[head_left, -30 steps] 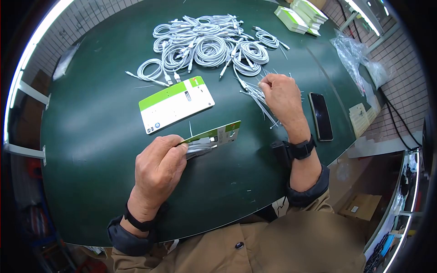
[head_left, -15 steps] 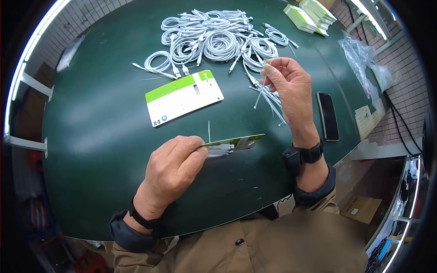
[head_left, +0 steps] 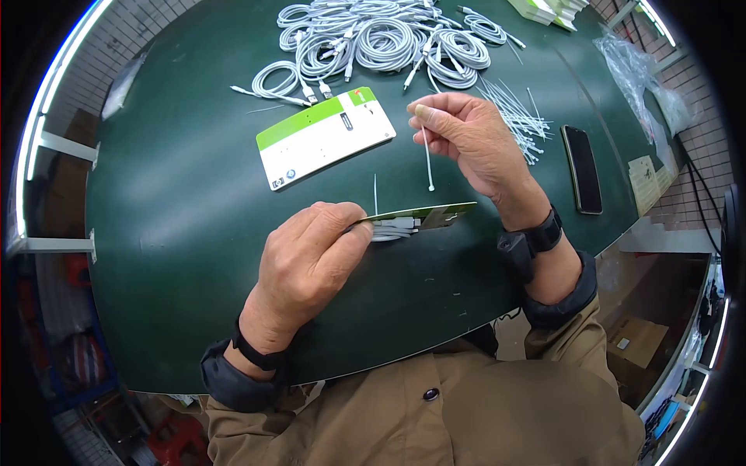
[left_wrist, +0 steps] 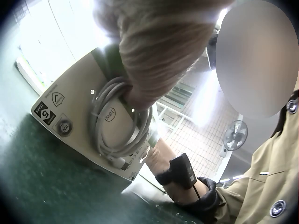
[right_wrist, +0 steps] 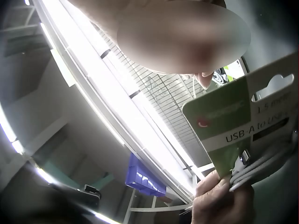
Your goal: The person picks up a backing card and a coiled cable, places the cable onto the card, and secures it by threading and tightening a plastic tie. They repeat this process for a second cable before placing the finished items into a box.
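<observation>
My left hand (head_left: 315,256) pinches a green and white card (head_left: 458,210) together with a coiled white cable (head_left: 395,227). In the left wrist view the coil (left_wrist: 100,122) lies against the face of the card (left_wrist: 77,105). A thin white tie (head_left: 375,194) sticks up from behind the card, beside the left fingers. Up and to the right of the card, my right hand (head_left: 486,144) pinches another white cable tie (head_left: 428,163) between thumb and finger, its head hanging down. The right wrist view shows the card (right_wrist: 224,116) with printed text and a hanging slot.
Many coiled white cables (head_left: 388,45) lie at the back of the green table (head_left: 179,256). A flat green and white card (head_left: 326,144) is in front of them. Loose ties (head_left: 517,116), a phone (head_left: 582,169), plastic bags (head_left: 641,78) and stacked cards (head_left: 548,9) are on the right.
My right hand has lifted a tie from the loose ties and moved left toward the card. The card in my left hand has turned more edge-on to the head view.
</observation>
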The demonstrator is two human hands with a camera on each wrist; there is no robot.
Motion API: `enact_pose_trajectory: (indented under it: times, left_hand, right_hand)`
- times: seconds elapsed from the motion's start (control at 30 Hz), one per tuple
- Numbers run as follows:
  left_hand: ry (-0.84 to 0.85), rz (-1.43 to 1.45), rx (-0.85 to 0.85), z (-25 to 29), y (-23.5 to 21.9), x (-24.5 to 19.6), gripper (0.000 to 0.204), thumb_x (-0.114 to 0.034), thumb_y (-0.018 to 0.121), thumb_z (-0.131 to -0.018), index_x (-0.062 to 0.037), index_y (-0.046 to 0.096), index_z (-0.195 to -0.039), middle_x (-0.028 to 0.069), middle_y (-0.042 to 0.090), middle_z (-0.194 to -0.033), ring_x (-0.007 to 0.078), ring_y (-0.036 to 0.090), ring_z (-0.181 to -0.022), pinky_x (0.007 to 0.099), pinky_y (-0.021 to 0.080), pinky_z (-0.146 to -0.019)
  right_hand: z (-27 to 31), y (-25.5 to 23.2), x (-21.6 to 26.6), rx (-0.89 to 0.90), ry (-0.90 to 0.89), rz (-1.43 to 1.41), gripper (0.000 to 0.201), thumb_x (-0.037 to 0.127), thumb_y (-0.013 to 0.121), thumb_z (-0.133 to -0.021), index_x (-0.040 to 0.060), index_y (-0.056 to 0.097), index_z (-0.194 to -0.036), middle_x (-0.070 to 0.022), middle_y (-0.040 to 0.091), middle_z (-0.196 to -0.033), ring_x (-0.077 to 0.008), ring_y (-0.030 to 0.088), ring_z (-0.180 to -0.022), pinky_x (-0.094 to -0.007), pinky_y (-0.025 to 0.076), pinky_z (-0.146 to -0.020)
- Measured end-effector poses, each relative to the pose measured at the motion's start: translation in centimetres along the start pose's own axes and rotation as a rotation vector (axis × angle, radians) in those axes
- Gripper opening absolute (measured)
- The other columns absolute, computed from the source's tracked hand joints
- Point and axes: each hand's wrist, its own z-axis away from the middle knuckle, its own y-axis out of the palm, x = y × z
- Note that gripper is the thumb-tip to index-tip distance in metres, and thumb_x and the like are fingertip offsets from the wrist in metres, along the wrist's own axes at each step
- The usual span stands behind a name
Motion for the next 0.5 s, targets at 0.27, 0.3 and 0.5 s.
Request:
enact_pose_trajectory:
  times: [0.27,0.3,0.5]
  left_hand:
    - [0.005,-0.023,-0.002,-0.1,-0.3,0.2,0.025,0.007,0.08,-0.072,0.0003,0.068,-0.093,0.012,0.07,-0.094,0.0274,0.072,-0.078,0.0353,0.059,-0.066]
    - [0.007,-0.022,-0.002,0.0,-0.3,0.3,0.025,0.007,0.08,-0.072,0.0004,0.068,-0.093,0.0119,0.07,-0.094,0.0273,0.072,-0.078,0.0353,0.059,-0.066]
    - [0.004,0.0,-0.013,0.2,-0.3,0.4,0.025,0.007,0.08,-0.072,0.0006,0.068,-0.093,0.0117,0.07,-0.094,0.0269,0.071,-0.077,0.0349,0.058,-0.064]
  right_hand:
    - [0.3,0.8,0.2,0.173,0.039,0.099,0.029,0.014,0.076,-0.099,-0.0036,0.074,-0.122,-0.009,0.077,-0.102,-0.0113,0.073,-0.094,-0.0229,0.058,-0.078]
    - [0.3,0.9,0.2,0.184,0.063,0.145,0.028,0.014,0.077,-0.098,-0.0036,0.075,-0.12,-0.009,0.077,-0.101,-0.0112,0.073,-0.093,-0.0231,0.058,-0.078]
    - [-0.4,1.7,0.2,0.318,0.054,0.129,0.022,0.022,0.077,-0.099,0.0018,0.076,-0.108,-0.0028,0.073,-0.091,-0.0058,0.067,-0.081,-0.0185,0.053,-0.071]
